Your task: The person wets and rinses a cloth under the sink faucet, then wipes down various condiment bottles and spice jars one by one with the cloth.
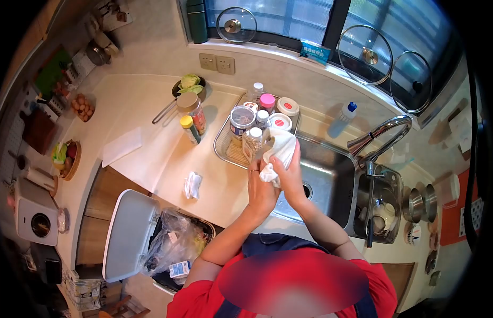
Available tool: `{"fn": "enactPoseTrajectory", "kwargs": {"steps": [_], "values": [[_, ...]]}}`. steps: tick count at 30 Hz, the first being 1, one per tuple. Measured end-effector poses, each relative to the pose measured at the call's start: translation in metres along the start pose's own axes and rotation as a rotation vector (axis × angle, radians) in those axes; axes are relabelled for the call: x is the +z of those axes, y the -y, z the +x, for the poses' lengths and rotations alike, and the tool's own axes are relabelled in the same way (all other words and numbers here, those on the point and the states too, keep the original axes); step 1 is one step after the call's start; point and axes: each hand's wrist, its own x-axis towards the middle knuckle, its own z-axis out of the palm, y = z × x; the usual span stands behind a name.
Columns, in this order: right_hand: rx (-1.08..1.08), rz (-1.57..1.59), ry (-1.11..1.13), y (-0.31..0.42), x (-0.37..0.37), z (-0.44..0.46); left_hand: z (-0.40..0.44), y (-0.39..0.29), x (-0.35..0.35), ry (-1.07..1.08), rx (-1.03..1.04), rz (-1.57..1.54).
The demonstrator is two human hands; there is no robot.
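At the sink (pixel 331 177), right-hand fingers (pixel 280 167) clasp white cloth (pixel 282 143).

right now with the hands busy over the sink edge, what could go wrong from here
The right hand and left hand are close beside a white-capped jar in the tray, so an elbowing motion might knock it.
The white cloth hides part of the grip, so anything under it could slip toward the sink.
The crumpled cloth lies near the open-lidded bin and might get brushed in.
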Motion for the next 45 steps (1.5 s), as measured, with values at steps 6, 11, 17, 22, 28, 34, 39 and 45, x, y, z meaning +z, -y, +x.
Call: {"fn": "enactPoseTrajectory", "kwargs": {"steps": [6,11,17,22,28,34,39,45], "values": [[0.378,0.843,0.086,-0.020,-0.025,0.027,0.000,-0.015,-0.014,0.003,0.072,-0.118],[0.361,0.952,0.265,-0.039,-0.035,0.023,0.002,0.006,-0.010,0.053,-0.334,-1.038],[0.376,0.845,0.309,-0.045,-0.031,0.019,-0.001,0.016,-0.004,0.029,-0.188,-0.733],[0.442,0.850,0.346,-0.061,-0.026,0.015,0.002,0.009,-0.003,-0.056,-0.085,-0.415],[0.249,0.327,0.172,-0.001,0.005,0.005,0.003,0.035,0.009,-0.075,-0.114,-0.283],[-0.027,-0.198,0.282,0.029,-0.011,0.016,0.037,0.061,-0.022,0.149,-0.338,-1.014],[-0.305,-0.388,0.314,-0.008,-0.013,0.012,0.052,0.053,-0.036,0.478,-0.414,-1.420],[-0.480,-0.400,0.421,0.001,-0.001,0.012,0.041,0.047,-0.022,0.238,-0.512,-1.249]]}}
